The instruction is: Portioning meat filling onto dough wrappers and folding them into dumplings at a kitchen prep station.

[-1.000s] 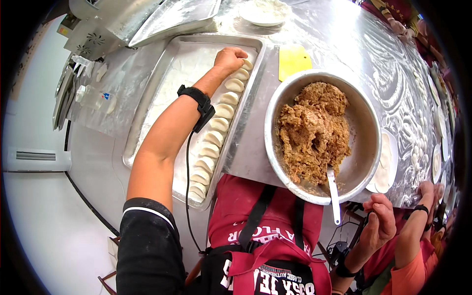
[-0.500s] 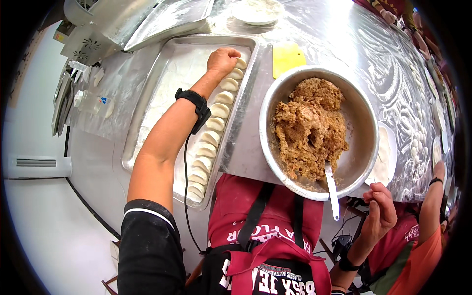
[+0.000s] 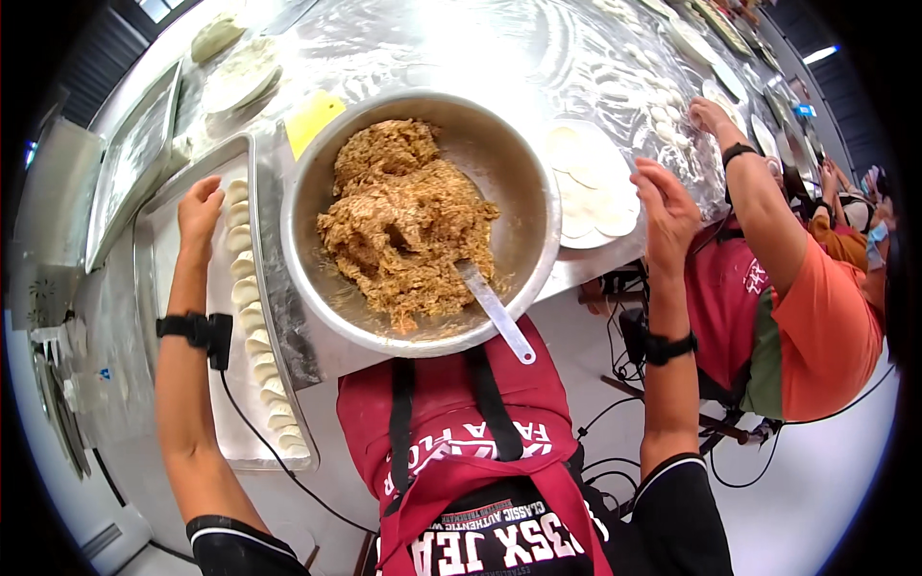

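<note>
My left hand (image 3: 200, 209) hovers over the long metal tray (image 3: 152, 226), its fingers loosely curled together and nothing seen in them. Beside it, a row of pale folded dumplings (image 3: 252, 317) runs down the tray's right side. My right hand (image 3: 667, 211) is raised just right of the white plate of flat round dough wrappers (image 3: 586, 182), fingers apart and holding nothing. Between my hands stands a large steel bowl (image 3: 523, 144) with brown minced filling (image 3: 408, 226). A metal spatula-like tool (image 3: 497, 315) leans in the filling, its handle over the near rim.
A yellow scraper (image 3: 313, 121) lies past the bowl. Another tray (image 3: 134, 163) and a floury plate (image 3: 242, 75) sit at the far left. On the right, a co-worker's arm (image 3: 768, 197) reaches over the floured table, near small dough pieces (image 3: 665, 120).
My left hand has come away from the end dumpling. My right hand has risen from beside the bowl to the wrapper plate. The view has swung to the right.
</note>
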Demonstrator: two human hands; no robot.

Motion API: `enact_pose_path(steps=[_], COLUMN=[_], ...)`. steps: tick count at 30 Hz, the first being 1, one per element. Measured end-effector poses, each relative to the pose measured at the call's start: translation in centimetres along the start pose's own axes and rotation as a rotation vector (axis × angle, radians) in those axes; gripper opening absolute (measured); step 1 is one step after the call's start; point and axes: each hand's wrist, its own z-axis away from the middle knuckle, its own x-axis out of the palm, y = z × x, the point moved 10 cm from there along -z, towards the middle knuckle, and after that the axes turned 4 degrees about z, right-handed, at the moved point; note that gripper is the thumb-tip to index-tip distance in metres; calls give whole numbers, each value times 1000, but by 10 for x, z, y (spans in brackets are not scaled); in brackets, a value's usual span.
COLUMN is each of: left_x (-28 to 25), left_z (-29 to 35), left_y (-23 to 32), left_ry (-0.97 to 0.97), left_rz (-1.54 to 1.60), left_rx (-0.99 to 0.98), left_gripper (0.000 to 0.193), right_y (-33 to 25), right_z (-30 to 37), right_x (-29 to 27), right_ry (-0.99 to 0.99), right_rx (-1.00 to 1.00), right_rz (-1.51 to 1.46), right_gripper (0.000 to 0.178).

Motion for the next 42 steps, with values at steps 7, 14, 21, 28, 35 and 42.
enact_pose_path(steps=[7, 14, 21, 28, 35, 42], left_x=[-19, 11, 79, 103, 118, 139], left_z=[95, 251, 320, 343, 345, 341], left_y=[78, 145, 136, 136, 134, 136], left_ry=[-142, -357, -398, -413, -418, -480], left_rz=[569, 842, 1080, 1152, 1195, 1198], left_rx=[-40, -31, -211, -268, -322, -356], left_gripper=[32, 32, 22, 21, 18, 16], right_y=[77, 44, 42, 47, 21, 50], right_z=[-27, 0, 8, 3, 7, 11], right_x=[12, 15, 44, 57, 49, 51], right_ry=[-230, -271, -315, -380, -276, -314], right_rx=[209, -89, -53, 12, -276, 120], right_rz=[535, 551, 752, 928, 619, 360], right_gripper=[16, 6, 3, 6, 2, 17])
